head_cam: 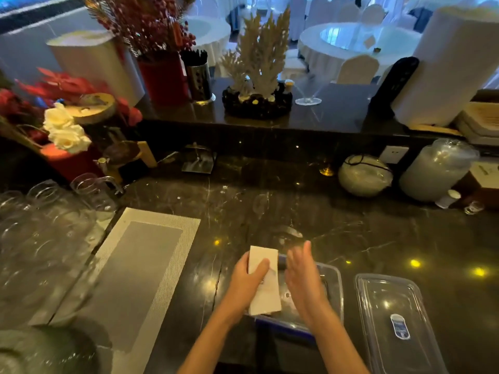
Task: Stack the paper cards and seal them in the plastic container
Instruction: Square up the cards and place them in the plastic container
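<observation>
A dark marble counter (270, 201) carries everything. Near the middle sits a clear container (333, 282), with its lid (391, 319) flat just to the right. A grey mat (140, 268) lies to the left, and beyond it stand glasses (46, 228). Far right are a round bag (364, 175) and a taller bag (434, 171).

The right hand (303, 276) is motion-blurred, its grip unreadable. It and the white paper card stack (264, 282) hide much of the clear plastic container (333, 279). The small label (400, 326) on the clear plastic lid (391, 314) is probably printed, too small to read.
</observation>
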Available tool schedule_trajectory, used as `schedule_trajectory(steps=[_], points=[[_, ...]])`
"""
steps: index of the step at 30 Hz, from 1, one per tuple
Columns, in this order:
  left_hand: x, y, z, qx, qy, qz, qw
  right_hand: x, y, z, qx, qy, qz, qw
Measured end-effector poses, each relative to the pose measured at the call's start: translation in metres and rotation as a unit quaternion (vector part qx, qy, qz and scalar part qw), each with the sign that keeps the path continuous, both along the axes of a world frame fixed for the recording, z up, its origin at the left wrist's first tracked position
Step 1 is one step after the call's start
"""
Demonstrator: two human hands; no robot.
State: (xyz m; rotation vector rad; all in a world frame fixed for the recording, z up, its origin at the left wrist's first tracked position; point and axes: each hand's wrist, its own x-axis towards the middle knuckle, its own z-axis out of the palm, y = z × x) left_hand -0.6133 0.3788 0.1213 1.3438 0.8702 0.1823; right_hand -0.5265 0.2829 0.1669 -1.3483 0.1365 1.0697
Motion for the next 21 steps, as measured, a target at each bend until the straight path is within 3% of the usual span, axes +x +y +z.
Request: schedule_trajectory(steps=[4, 6, 14, 21], points=[[-0.004, -0.017, -0.006, -0.008, -0.018, -0.059, 0.998, -0.032, -0.004, -0.019, -0.055, -0.035, -0.027, 0.998], [-0.008, -0.029, -0.011, -0.036, -0.008, -0.077, 0.996, -0.039, -0.015, -0.027, -0.029, 0.003, -0.036, 0.999], [0.012, -0.071, -0.032, -0.129, 0.006, 0.038, 0.991, -0.031, -0.09, -0.073, -0.036, 0.13, 0.033, 0.99], [0.033, -0.077, -0.052, -0.155, -0.013, 0.048, 0.987, 0.02, -0.116, -0.081, -0.062, 0.008, -0.107, 0.992]])
